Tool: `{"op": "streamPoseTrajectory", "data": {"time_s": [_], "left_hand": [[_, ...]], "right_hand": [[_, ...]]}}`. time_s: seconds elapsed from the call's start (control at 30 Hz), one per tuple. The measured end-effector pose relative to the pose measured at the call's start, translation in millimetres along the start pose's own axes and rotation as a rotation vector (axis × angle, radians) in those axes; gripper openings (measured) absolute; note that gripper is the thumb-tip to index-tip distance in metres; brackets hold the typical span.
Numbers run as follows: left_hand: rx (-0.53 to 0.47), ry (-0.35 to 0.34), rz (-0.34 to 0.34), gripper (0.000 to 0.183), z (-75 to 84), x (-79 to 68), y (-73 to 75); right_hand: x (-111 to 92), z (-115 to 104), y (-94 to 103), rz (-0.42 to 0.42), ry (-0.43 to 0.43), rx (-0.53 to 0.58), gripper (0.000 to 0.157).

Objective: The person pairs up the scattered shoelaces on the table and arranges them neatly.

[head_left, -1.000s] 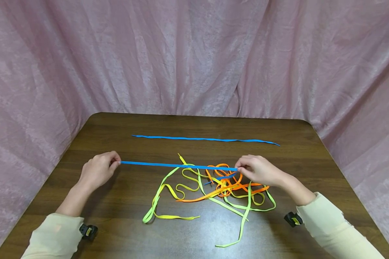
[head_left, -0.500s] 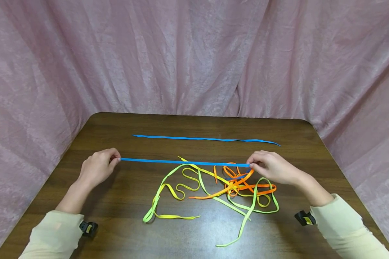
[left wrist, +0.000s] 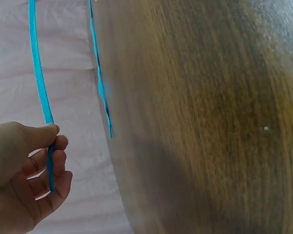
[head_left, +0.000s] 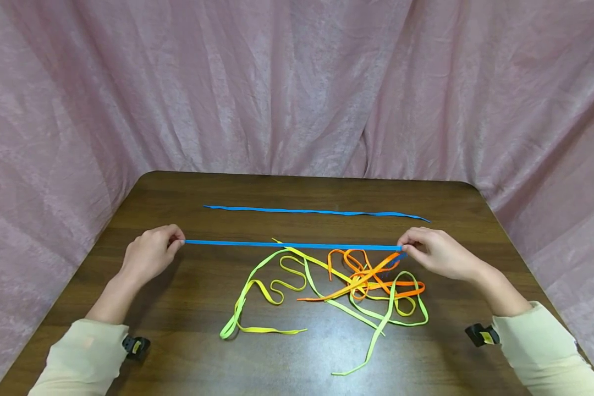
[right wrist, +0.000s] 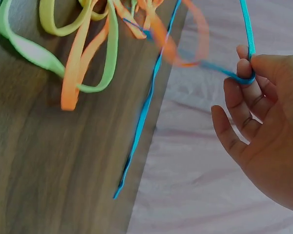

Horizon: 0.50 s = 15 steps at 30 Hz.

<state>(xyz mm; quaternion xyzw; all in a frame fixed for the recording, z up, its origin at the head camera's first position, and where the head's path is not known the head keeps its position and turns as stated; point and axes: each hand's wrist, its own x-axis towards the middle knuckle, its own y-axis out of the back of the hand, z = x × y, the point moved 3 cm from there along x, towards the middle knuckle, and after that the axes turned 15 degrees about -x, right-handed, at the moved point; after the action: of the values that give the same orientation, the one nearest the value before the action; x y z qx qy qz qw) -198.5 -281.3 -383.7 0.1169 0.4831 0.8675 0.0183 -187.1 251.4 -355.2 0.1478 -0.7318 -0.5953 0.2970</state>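
Note:
A flat blue shoelace is stretched nearly level between the two hands, raised above the table. My left hand pinches it close to one end; in the left wrist view its short tip hangs past the fingers. My right hand pinches it farther along, and in the right wrist view the lace bends back from the fingers through an orange loop. Below the taut lace lie tangled orange, yellow and yellow-green shoelaces, the orange one partly lifted near the right hand.
Another blue shoelace lies almost straight across the far part of the brown wooden table. Pink curtains hang behind the table and at both sides.
My right hand has moved to the right, drawing out more of the blue shoelace and shifting the orange laces rightward. The left hand has stayed nearly in place, rising slightly.

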Motion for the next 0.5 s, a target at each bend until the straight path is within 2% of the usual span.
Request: {"op": "streamPoseTrajectory", "data": {"time_s": [0.27,0.5], "left_hand": [[0.014,-0.007,0.005,0.004,-1.2,1.9,-1.1],[0.012,-0.007,-0.011,0.005,-1.7,2.0,0.9]], "right_hand": [[-7.3,18.5,-2.7,0.027,-0.039,-0.083,0.015],[-12.1,35.8,-6.2,0.061,-0.042,-0.101,0.017]]}}
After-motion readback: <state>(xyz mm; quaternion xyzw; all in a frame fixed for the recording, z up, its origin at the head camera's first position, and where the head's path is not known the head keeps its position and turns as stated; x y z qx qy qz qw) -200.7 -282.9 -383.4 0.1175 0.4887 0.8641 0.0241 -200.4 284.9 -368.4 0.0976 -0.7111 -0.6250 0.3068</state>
